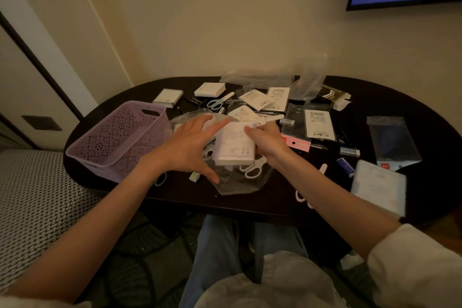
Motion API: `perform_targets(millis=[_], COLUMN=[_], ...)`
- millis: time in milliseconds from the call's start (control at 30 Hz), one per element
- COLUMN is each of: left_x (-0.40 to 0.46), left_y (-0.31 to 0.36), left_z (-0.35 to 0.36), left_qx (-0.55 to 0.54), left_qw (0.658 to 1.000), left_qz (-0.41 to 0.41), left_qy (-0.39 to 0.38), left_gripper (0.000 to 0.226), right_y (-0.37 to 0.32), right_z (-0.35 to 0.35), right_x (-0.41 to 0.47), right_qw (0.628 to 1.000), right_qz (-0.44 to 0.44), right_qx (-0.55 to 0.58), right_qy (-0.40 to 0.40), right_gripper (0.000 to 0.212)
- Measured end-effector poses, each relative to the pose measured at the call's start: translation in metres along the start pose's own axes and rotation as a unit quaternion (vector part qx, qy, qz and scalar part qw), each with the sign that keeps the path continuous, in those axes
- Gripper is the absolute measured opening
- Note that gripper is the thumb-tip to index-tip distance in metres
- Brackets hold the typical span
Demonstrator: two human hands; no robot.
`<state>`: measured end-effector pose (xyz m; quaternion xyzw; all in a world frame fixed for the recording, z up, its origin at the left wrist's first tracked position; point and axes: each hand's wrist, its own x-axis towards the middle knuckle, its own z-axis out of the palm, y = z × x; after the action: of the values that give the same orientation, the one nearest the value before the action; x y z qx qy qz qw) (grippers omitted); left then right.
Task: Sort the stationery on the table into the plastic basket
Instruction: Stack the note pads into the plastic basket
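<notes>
**Notepad block held over clutter, basket waits on the left**

Right hand [268, 141] fingers clamped on white notepad block [235, 145], mid-table; left hand [191, 146] fingers spread apart beside it. Risk: block drags the clear plastic bag [237, 182] and white scissors [252, 170] underneath. Purple basket [117, 137] looks empty. Blue scissors [216, 103] and packets scattered far right.

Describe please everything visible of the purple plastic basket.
The purple plastic basket is rectangular, with walls pierced in a lacy flower pattern and a slot handle near the rim of its far end. It stands upright at the left end of the dark oval table. It looks empty. Neither hand touches it.
</notes>
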<state>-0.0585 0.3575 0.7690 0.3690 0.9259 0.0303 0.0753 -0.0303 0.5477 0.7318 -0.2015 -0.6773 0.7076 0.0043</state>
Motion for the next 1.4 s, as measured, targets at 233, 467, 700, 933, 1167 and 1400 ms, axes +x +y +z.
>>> perform_targets(millis=[233,467,700,933,1167,1400], left_x=[0.003,0.003,0.001,-0.002,-0.001,0.001], left_y=[-0.007,-0.014,-0.011,-0.010,-0.009,-0.009], left_z=[0.001,0.002,-0.003,-0.005,-0.007,-0.010], left_qx=[-0.019,-0.012,-0.019,-0.034,-0.036,-0.019], left_qw=[1.000,1.000,1.000,0.999,0.999,1.000], left_qz=[0.006,0.010,0.007,0.006,0.001,0.003], left_qy=[0.013,0.023,0.015,0.016,0.011,0.015], left_gripper=[0.137,0.137,0.135,0.135,0.137,0.135], right_y=[0.001,-0.004,0.051,0.023,0.014,0.006], right_z=[0.026,0.053,0.089,0.089,0.083,0.094], right_x=[-0.002,0.011,0.120,0.061,0.052,0.062], right_qw=[0.960,0.953,0.955,0.963,0.977,0.981], right_qz=[0.143,0.193,0.226,0.171,0.131,0.131], right_qx=[0.232,0.231,0.183,0.209,0.167,0.143], right_qy=[-0.067,-0.030,0.052,0.027,-0.011,0.021], right_gripper=[0.038,0.044,0.049,0.059,0.042,0.052])
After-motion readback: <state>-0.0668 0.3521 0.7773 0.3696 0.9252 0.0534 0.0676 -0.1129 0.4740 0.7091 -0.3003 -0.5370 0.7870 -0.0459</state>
